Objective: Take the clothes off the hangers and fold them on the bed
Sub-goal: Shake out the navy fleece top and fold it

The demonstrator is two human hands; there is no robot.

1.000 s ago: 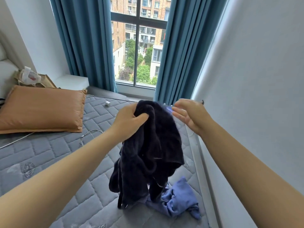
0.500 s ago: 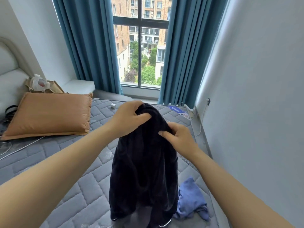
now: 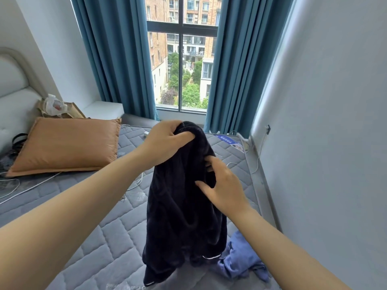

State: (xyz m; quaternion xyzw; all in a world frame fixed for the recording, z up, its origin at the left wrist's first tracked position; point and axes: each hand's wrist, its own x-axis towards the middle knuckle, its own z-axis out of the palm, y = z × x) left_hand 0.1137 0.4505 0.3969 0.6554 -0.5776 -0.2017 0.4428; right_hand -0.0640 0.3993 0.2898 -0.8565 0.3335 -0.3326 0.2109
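A dark navy fleece garment [image 3: 184, 216] hangs bunched above the grey quilted bed [image 3: 100, 237]. My left hand [image 3: 165, 141] grips its top edge and holds it up. My right hand [image 3: 222, 185] is lower on the garment's right side, thumb and fingers pinching a fold of the cloth. The garment's lower hem reaches the mattress. A crumpled blue garment [image 3: 243, 260] lies on the bed beside it, at the wall side. No hanger is visible.
An orange pillow [image 3: 67, 145] lies at the head of the bed, with white cables [image 3: 25, 187] and a black strap beside it. A wall runs close along the right of the bed. Teal curtains [image 3: 117, 59] frame the window ahead.
My right hand came off the far bed edge, onto the garment, then slid lower down its side. The left hand kept its grip on top. The view tilted up.
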